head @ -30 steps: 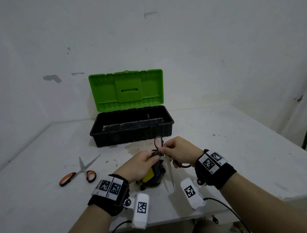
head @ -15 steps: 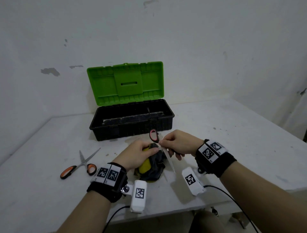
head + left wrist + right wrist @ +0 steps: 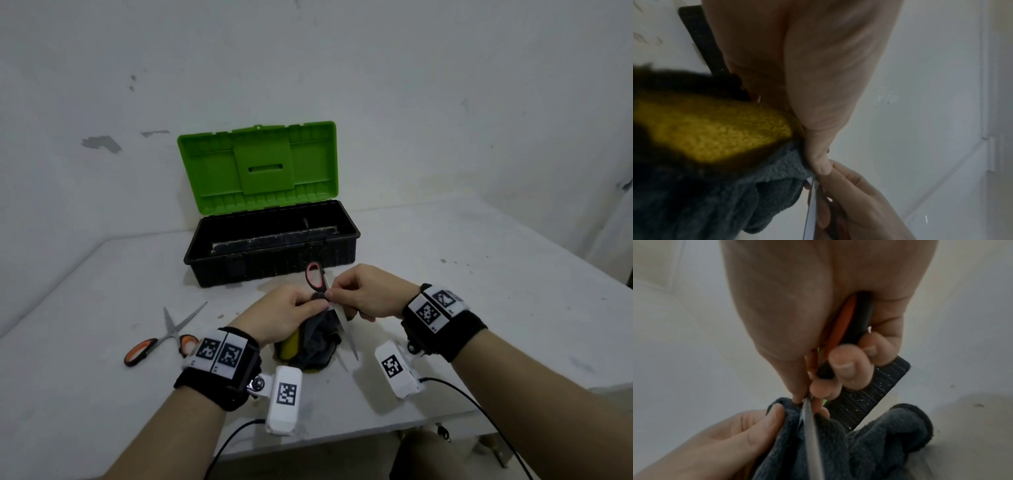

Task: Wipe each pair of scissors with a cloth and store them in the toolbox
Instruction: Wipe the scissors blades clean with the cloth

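Wiping step under way. Left hand (image 3: pixel 284 313) bunches the grey-and-yellow cloth (image 3: pixel 313 346) against the blade; right hand (image 3: pixel 368 296) grips the red-handled scissors (image 3: pixel 317 279) at the handle, blades pointing toward the person (blades splayed). Next, probably: drawing the cloth tipward. Beyond: orange-handled scissors (image 3: pixel 161 337) on the tabletop (image 3: pixel 479 291), toolbox (image 3: pixel 270 253) open.

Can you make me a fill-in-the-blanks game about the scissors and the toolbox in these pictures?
1. The toolbox has a lid coloured ____.
2. The left hand presses a grey and yellow ____ against the blade.
3. The right hand holds the red-handled scissors, while the orange-handled scissors lie on the ____.
4. The toolbox lid stands ____.

Missing words: green; cloth; table; open
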`<move>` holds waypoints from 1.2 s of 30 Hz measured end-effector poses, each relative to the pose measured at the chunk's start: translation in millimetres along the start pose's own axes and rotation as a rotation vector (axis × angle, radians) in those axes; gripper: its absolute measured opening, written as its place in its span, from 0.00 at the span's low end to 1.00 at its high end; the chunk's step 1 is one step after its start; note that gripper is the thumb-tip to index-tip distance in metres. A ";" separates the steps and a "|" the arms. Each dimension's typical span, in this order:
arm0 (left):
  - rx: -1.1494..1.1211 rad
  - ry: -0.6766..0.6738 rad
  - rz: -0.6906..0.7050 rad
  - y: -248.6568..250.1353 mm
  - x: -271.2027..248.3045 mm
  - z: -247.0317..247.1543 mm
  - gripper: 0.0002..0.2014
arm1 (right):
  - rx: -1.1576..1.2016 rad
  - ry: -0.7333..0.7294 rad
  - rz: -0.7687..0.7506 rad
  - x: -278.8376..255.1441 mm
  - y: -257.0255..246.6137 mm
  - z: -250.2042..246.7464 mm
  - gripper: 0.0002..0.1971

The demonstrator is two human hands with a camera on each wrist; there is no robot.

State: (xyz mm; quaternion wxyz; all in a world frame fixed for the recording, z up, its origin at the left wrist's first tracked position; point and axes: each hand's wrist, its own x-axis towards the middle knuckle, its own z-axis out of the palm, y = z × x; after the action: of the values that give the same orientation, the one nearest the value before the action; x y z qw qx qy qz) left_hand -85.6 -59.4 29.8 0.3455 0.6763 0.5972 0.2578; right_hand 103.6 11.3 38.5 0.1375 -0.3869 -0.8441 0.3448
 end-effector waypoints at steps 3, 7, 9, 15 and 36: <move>-0.020 -0.004 0.023 2.7 -1.0 2.7 0.15 | 0.015 0.010 0.001 -0.9 -1.4 1.1 0.20; -0.066 -0.022 -0.020 2.9 -1.9 5.7 0.20 | 0.015 0.023 0.024 -4.4 -1.2 -1.2 0.22; -0.100 -0.029 -0.041 2.2 -1.8 6.5 0.21 | 0.019 0.022 0.029 -4.7 0.2 -1.9 0.23; -0.127 0.041 -0.021 7.6 -0.5 5.5 0.10 | 0.084 0.026 -0.001 -5.0 -4.7 -0.5 0.21; -0.292 0.237 -0.110 -8.8 -14.1 -24.4 0.12 | -0.052 0.066 -0.014 -16.9 11.8 -23.0 0.21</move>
State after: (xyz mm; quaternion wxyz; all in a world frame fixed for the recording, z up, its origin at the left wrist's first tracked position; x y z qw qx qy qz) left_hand -111.9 -69.0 39.2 0.3808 0.5503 0.6259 0.4004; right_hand 132.8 15.0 47.6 0.1575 -0.3953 -0.8506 0.3088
